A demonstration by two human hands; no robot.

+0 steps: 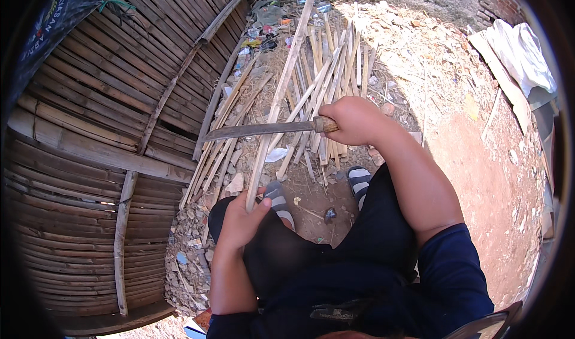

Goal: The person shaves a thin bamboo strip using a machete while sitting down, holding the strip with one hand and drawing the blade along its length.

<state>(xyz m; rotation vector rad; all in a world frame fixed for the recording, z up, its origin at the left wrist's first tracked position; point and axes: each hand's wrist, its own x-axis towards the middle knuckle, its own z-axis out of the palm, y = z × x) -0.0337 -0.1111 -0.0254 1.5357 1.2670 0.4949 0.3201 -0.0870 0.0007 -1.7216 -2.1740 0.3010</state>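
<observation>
Your left hand (242,222) has its grip clamped on the wooden strip (281,90), above the ground (308,228); your right hand (350,120) clasps the machete (257,129), blade crossing the strip. Likely trimming: the next stroke calls for steady support.

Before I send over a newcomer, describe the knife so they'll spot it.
Find the heap of wooden strips beyond the feet. Over its near end, the right hand grips the knife. Its long, dark metal blade stands out from the pale wood.
</observation>
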